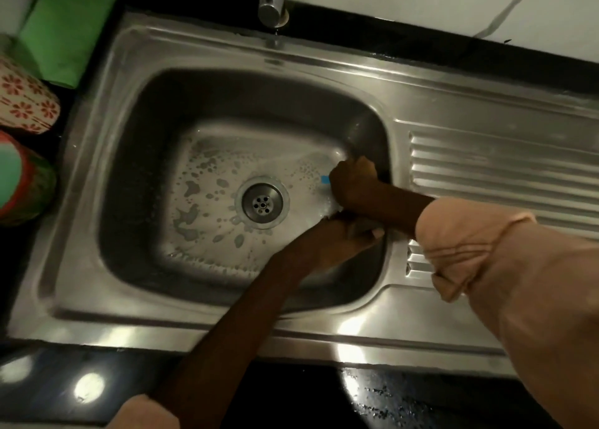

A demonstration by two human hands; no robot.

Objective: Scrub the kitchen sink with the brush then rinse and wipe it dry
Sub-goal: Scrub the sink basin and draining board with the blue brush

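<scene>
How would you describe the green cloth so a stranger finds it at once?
Start at the steel sink and go to its far-left corner. On the dark counter lies the green cloth, folded. Its neighbours are patterned or multicoloured; it alone is plain green.

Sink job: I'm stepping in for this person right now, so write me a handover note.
Right hand: curled on something with a blue bit showing, likely the brush, at the basin's right wall.
Left hand: low beside it, grip unclear.
Sink: suds across the floor around the drain; tap barely dripping.
Green cloth lies on the counter, back left.
Done: floor soaped.
Left: finish scrubbing, rinse, wipe dry.
</scene>
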